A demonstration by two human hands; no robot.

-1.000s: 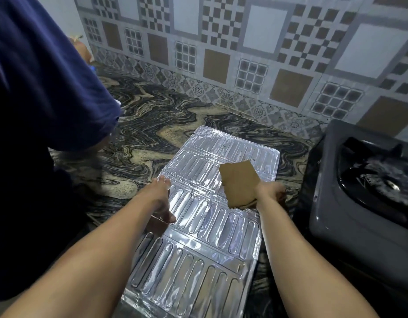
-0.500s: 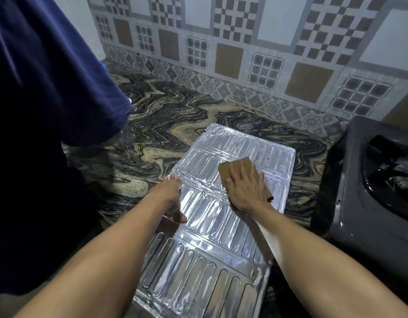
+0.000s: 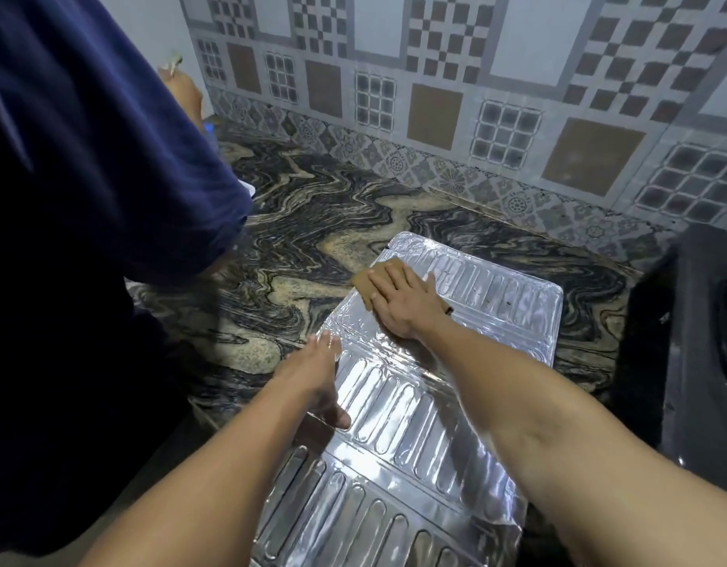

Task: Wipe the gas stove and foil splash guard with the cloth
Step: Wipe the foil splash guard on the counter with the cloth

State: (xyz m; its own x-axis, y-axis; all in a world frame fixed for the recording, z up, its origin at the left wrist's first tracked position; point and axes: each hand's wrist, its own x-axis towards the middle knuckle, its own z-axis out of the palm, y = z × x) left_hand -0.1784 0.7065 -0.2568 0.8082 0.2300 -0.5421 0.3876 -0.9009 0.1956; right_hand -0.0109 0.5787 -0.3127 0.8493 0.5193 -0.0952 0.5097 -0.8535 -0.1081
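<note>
- Flatly, the right hand (image 3: 407, 304) presses a tan square cloth (image 3: 368, 282) with straight fingers onto the ribbed, shiny foil splash guard (image 3: 497, 296).
- The left hand (image 3: 317, 374), fingers extended, rests on the guard's left edge, gripping nothing.

A swirled black, grey and tan marble desk (image 3: 321, 223) fills the middle of the view. Behind it rises a tiled wall (image 3: 476, 75) of white, brown and chequered squares, with a band of small floral tiles along its foot. At the left stands a second person in a dark navy blue shirt (image 3: 87, 178), one hand (image 3: 184, 90) raised near the wall.
</note>
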